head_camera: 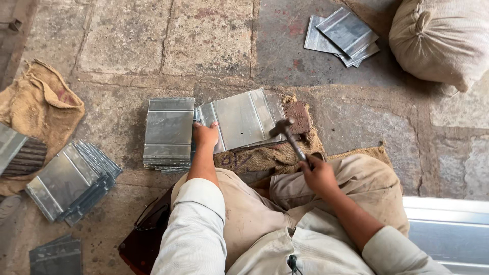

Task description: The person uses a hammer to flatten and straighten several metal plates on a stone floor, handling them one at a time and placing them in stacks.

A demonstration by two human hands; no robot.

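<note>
Lap: pale trousers [254,214] and light shirt sleeves fill the bottom of the head view, the person seated low over a stone floor [204,40].
Right hand: right hand [318,175] has its fingers curled tight round the handle of a hammer [291,136], just above the right knee; the dark head is raised over the near right corner of the sheet being worked.
Left hand: left hand [205,135] lies with fingers bent over the left edge of the top metal sheet [242,119], pressing it down; how firmly it grips cannot be told.
Worked sheet: a ribbed, shiny rectangle, slightly tilted, on top of a few more like it, resting on burlap sacking [265,158] with a rusty brown block [298,116] touching its right side.
Neat stack: stack of sheets [168,132] just left of the left hand, squared up, edges aligned, lying on the floor.
Fanned pile: fanned sheets [71,181] further left, slid over each other at an angle, near a crumpled burlap cloth [41,104].
Lower left: dark sheets [56,254] by the bottom edge, apart from the rest.
Right edge: a long bright metal panel [448,224] beside the right knee.
Far side: loose sheets [341,35] overlapping on the floor, well apart from the work, next to a stuffed cloth sack [443,40] in the top right corner.
</note>
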